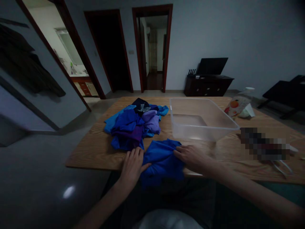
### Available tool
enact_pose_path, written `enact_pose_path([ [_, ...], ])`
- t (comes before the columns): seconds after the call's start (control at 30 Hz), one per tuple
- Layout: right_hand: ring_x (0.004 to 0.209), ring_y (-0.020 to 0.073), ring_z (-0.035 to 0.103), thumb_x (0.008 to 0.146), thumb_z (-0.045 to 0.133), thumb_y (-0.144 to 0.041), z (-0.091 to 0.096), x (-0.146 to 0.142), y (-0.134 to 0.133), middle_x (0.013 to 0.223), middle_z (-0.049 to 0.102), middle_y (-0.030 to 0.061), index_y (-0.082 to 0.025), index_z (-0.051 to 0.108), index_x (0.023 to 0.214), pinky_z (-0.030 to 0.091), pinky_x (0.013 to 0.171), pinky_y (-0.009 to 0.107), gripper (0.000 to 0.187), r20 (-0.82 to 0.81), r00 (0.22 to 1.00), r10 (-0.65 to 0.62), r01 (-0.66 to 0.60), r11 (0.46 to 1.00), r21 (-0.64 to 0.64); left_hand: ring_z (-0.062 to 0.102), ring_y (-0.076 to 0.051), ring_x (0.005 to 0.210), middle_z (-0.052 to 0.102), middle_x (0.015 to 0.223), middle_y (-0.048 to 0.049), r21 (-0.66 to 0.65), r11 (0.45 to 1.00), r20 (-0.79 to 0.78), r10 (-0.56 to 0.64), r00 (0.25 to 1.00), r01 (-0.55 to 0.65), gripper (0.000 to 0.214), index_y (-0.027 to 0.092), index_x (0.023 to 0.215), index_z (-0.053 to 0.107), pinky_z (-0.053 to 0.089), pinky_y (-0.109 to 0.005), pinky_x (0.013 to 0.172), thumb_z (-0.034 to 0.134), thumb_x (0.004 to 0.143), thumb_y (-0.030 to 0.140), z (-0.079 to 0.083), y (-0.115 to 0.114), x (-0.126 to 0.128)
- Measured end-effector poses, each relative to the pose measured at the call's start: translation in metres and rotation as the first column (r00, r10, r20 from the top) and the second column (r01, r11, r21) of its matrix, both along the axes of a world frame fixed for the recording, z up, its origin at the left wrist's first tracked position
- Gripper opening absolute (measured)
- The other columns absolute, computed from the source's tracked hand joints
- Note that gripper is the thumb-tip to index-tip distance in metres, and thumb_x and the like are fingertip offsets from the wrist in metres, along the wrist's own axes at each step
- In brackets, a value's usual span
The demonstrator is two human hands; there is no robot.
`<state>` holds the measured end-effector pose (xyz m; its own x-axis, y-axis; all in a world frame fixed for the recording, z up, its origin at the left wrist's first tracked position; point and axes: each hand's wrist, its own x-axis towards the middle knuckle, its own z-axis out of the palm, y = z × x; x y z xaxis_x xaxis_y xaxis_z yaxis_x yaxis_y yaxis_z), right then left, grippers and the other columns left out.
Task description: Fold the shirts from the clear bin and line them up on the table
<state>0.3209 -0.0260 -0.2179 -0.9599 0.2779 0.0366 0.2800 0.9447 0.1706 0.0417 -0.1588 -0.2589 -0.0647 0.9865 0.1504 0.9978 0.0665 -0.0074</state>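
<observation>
Light-brown, wood-grained worktop (90,152) is carrying everything here, with a wide, translucent plastic tub (190,132) standing toward its far side. Left of the tub, a loose heap of blue, purple and black cloth (128,121) is lying crumpled. Nearest the person, a bright-blue, wrinkled piece of fabric (162,156) is resting at the worktop's near edge, its lower part hanging over. It is looking light, soft and limp, perhaps a little slippery — opposite edges are seeming the surest places for taking hold. The right hand (188,155) is pinching its right edge; the left hand (133,163) is touching its left edge, thumb spreading from the fingers — whether it is gripping, I cannot tell.
</observation>
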Motion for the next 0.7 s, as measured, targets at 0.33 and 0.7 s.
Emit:
enact_pose_path([
  [0.33, 0.145, 0.03, 0.052, 0.1, 0.061, -0.014, 0.044, -0.044, -0.018, 0.155, 0.055, 0.0188, -0.015, 0.048, 0.153, 0.046, 0.118, 0.048, 0.055, -0.316, 0.944, 0.096, -0.214, 0.907, -0.363, 0.069, -0.025, 0.099, 0.076, 0.106, -0.0059, 0.128, 0.984, 0.47, -0.171, 0.866, 0.125, 0.024, 0.022, 0.108, 0.069, 0.048, -0.041, 0.093, 0.051, 0.111, 0.038, 0.034, -0.006, 0.0],
  [0.7, 0.076, 0.0144, 0.051, 0.104, 0.064, -0.053, 0.146, -0.071, 0.014, 0.081, 0.056, -0.002, -0.019, 0.063, 0.092, 0.04, 0.067, 0.027, 0.036, -0.644, 0.71, -0.285, -0.3, 0.705, -0.642, 0.069, -0.023, 0.1, 0.075, 0.117, -0.0037, 0.041, 0.983, 0.932, -0.102, 0.347, 0.18, 0.051, 0.026, 0.133, 0.064, 0.057, -0.032, 0.09, 0.072, 0.093, 0.057, 0.074, 0.001, 0.007],
])
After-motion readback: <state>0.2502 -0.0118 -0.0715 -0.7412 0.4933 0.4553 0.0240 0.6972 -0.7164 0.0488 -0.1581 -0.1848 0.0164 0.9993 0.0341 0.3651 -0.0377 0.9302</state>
